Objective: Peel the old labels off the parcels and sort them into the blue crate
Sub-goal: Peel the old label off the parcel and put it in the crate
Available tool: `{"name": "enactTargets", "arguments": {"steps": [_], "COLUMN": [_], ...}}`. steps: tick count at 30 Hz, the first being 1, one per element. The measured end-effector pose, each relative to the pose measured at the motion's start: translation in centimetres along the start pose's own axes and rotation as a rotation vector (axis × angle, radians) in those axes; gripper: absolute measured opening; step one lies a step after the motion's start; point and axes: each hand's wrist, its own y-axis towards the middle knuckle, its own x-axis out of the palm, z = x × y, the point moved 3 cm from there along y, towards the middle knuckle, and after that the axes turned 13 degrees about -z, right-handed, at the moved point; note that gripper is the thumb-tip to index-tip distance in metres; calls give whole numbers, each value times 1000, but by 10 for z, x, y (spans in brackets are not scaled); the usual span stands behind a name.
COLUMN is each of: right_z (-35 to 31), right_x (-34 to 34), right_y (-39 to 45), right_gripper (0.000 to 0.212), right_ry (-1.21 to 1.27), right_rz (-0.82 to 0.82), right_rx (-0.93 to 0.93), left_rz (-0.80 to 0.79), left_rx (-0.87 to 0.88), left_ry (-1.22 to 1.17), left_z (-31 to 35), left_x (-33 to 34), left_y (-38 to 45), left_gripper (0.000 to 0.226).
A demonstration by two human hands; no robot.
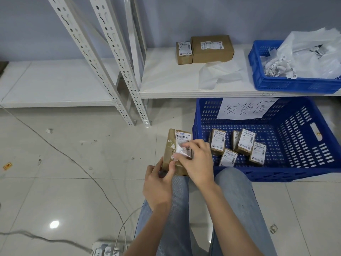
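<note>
A brown cardboard parcel point(170, 150) rests on my knee, gripped at its near end by my left hand point(158, 183). Its white label point(182, 137) is partly torn, with a curled flap near the middle. My right hand point(195, 161) pinches that curled flap. To the right on the floor stands a large blue crate point(299, 145) with a handwritten paper sign; several small labelled parcels point(238, 146) lie inside it. Two more brown parcels point(204, 49) sit on the low white shelf point(166, 78).
A second blue crate point(262, 78) on the shelf's right end holds white plastic bags and peeled label scraps. Slotted shelf uprights point(114, 71) stand at left. A cable point(73, 163) crosses the tiled floor to a power strip point(107, 249). My legs in jeans fill the lower middle.
</note>
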Motion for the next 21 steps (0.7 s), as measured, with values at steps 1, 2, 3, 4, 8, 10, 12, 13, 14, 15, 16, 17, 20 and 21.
{"name": "enactTargets", "arguments": {"steps": [1,2,3,4,8,10,12,13,14,15,16,17,20,21], "right_z": [-1,-3,-5,-8,-10,-4,2,3,5,6,7,8,11,10], "right_x": [0,-1,0,0,6,9,9,9,9,9,9,9,7,7], "right_y": [-1,-2,-2,-3,2,4,5,5,6,5,5,4,4,5], "right_gripper": [37,40,40,39,36,25,16,14,12,12,12,13,12,10], "right_ry": [-11,-11,-9,-12,97,287,378,410,443,479,518,563,657,655], "right_rz": [7,3,-5,-8,-12,-35,-40,-40,-42,-44,-44,-41,-48,-65], "right_rx": [-13,-26,-28,-16,138,214,239,235,228,222,219,222,226,220], "left_rz": [0,1,1,0,-4,-6,-7,-8,-8,-8,-8,-7,-9,-11], "left_rx": [0,1,5,10,12,15,19,22,24,25,28,30,24,22], "left_ry": [1,2,3,5,3,11,21,25,27,25,19,10,-4,3], "left_z": [0,-1,-1,0,-1,-1,-1,-1,-1,-1,-1,-2,-3,-3], "left_x": [0,0,1,1,1,1,1,1,1,1,1,1,2,2], "left_y": [0,0,0,0,0,0,1,1,1,0,0,0,1,1], "left_gripper": [50,49,49,51,56,51,48,47,48,49,52,56,58,57]}}
